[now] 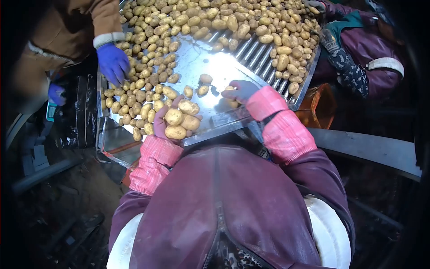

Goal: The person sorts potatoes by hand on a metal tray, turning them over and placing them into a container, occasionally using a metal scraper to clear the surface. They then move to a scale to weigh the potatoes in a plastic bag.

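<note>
My left hand (160, 123), in a purple glove, is closed around several large yellow potatoes (175, 117) at the near edge of the metal sorting table (197, 58). Its palm lies hidden under them. To the right, my right hand (244, 91), in a greyish purple glove, curls over a potato (233, 103) close to the table's near rim. Its fingertips are partly hidden. Between the hands, a few loose potatoes (203, 90) rest on the shiny sheet. Pink sleeve covers reach up both my forearms.
Many potatoes (156, 27) cover the table's left and far sides. Metal rollers (248, 51) run along its right part. A co-worker's blue-gloved hand (113, 65) touches potatoes at left; another person's patterned sleeve (349, 71) is at right. An orange crate (316, 107) stands below.
</note>
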`<control>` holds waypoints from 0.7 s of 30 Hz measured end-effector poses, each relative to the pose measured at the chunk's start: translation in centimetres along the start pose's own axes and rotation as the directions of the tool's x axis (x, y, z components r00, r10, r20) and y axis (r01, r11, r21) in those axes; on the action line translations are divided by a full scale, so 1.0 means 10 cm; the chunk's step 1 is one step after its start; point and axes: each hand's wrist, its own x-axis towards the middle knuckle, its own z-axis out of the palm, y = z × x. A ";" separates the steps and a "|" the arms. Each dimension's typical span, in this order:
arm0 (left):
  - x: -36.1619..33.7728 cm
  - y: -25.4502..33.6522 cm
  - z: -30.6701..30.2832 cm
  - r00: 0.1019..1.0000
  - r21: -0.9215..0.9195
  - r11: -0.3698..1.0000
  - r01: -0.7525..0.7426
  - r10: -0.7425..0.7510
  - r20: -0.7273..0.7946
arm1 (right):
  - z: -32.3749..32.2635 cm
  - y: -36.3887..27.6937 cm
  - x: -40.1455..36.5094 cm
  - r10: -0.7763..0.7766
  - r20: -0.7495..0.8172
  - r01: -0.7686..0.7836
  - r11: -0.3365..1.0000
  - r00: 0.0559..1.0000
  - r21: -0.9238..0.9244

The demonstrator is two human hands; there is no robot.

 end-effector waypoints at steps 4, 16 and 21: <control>-0.02 0.01 -0.07 0.999 0.002 1.000 0.009 -0.009 0.051 | 0.32 -0.28 0.11 0.078 0.063 -0.097 0.583 0.995 0.807; 0.40 -1.03 0.80 0.808 0.280 0.805 0.522 -0.572 0.139 | 0.66 0.65 -1.51 0.046 -0.228 0.199 0.342 0.973 0.918; 0.73 -2.00 1.46 0.498 0.608 0.474 0.637 -0.855 0.146 | 0.90 1.27 -2.59 0.292 -0.364 0.351 0.099 0.884 0.931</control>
